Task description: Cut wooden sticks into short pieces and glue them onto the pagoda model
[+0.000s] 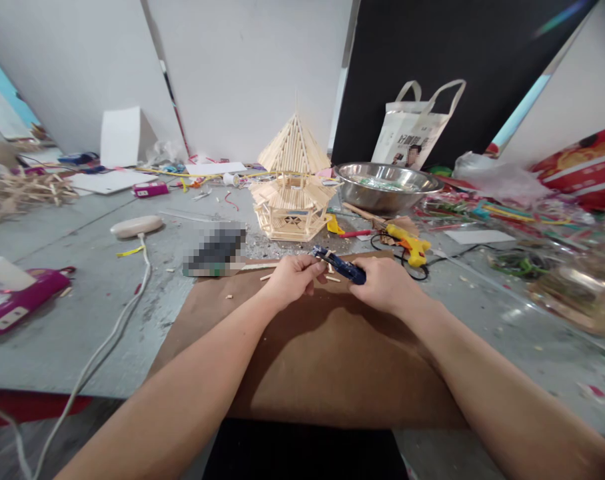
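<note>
a blue cutting tool point(338, 264) is lying across the gap between the two hands, over the far edge of a brown board point(312, 360). the right hand point(385, 285) is clenching around the tool's near end, fingers curled over it so the handle is mostly hidden. the left hand point(290, 279) is closing its fingertips point(316, 268) at the tool's far tip, and whether a small stick is being pinched there is too small to tell. short wooden stick pieces point(332, 278) are lying on the board just beside the left fingertips, and a longer stick point(260, 266) is lying just left of that hand.

just beyond the right fingers a yellow glue gun point(407, 244) is resting on the grey table point(82, 313), its black cord looping beside it. beyond the left fingers a stick-built pavilion model point(293, 183) is standing upright, with a steel bowl point(385, 187) to its right and a white tote bag point(415, 127) leaning behind the bowl. far left of the left hand a white cable point(117, 333) is running from a pale oval device point(135, 226) toward the table's near edge, a pink box point(17, 300) is lying well apart, and a heap of loose sticks point(22, 193) is sitting at the far left
</note>
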The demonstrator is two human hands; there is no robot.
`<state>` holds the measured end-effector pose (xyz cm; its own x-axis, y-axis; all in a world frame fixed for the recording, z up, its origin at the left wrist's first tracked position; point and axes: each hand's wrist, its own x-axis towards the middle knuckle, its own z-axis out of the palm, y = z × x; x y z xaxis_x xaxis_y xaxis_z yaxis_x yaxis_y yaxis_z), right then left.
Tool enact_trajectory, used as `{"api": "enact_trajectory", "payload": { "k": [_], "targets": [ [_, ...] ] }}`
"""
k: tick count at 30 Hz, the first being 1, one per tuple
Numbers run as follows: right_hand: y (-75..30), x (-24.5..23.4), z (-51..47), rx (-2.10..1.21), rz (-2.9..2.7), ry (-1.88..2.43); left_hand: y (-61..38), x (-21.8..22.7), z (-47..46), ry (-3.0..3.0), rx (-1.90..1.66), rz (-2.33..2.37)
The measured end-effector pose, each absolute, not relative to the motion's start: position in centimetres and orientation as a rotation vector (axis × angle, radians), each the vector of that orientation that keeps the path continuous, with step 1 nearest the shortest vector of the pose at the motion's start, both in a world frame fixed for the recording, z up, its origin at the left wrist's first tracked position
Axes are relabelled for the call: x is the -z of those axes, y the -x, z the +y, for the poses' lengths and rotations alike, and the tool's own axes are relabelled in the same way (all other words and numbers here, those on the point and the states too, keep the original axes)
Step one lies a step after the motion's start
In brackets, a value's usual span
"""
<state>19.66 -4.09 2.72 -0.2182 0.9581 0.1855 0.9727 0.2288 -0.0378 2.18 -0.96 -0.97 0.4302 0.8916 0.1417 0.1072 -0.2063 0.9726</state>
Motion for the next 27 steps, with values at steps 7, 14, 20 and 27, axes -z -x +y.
{"api": "enact_trajectory", "payload": {
  "k": [7,14,20,27],
  "targets": [
    [-19.27,-2.87,-4.12,0.143,-2.279,1.953,-2.22,1.05,-0.91,-1.648,-0.925,0.918],
    [-19.28,-2.66,-3.82,0.137,-2.308,2.002,-2.33,1.08,-0.94,-1.648,-0.904,0.967],
    [-19.63,-2.38,-3.53,0.188,-2.356,1.993,-2.48,1.02,-1.0,-1.69,-0.892,1.123],
    [-19.38,-2.28,-3.85,0.179,-2.343,2.035,-2.49,1.17,-0.93,-1.647,-0.928,1.157]
  ]
}}
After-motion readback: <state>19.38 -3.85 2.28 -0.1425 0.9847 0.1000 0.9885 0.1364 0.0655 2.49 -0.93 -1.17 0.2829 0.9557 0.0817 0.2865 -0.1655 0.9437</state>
